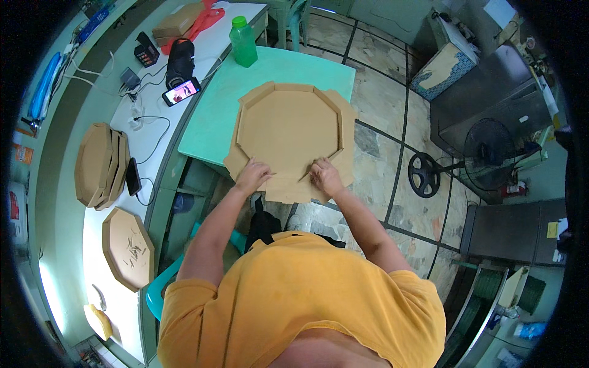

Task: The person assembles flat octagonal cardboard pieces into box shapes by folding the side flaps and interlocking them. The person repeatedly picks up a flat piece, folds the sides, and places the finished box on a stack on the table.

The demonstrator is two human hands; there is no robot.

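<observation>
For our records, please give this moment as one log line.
left hand: at near edge of cardboard tray; right hand: same edge; tray: overhangs green table; bottle: upright

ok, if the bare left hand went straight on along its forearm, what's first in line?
The tan octagonal cardboard box, whose near side the left hand seems to touch. The hand's line crosses the flat base toward the raised far wall; height above the base is unclear.

Green table: cardboard box, green bottle; white counter: octagonal boxes, dark phone
</observation>
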